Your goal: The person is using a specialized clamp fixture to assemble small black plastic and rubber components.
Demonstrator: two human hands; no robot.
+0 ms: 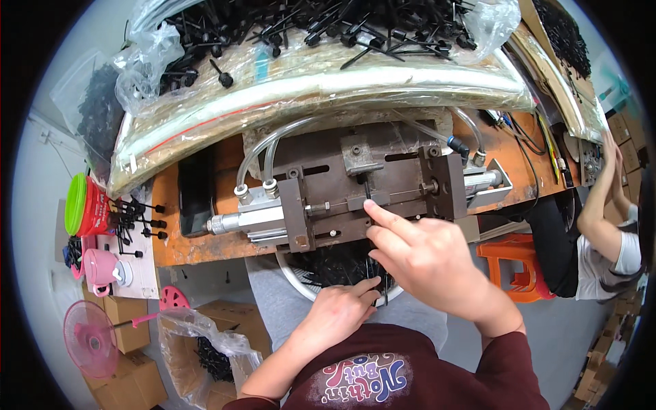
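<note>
Head view: right hand (427, 263), one finger out and others curled, touches a black stick (367, 186) at its 11 o'clock, left hand (338, 311) half-curled at the stick's 6 o'clock, any grip unclear.

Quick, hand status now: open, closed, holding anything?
Left hand: fingers bent beside the black parts; grip cannot be told.
Right hand: index finger extended to the black rod in the metal fixture; grip cannot be told.
</note>
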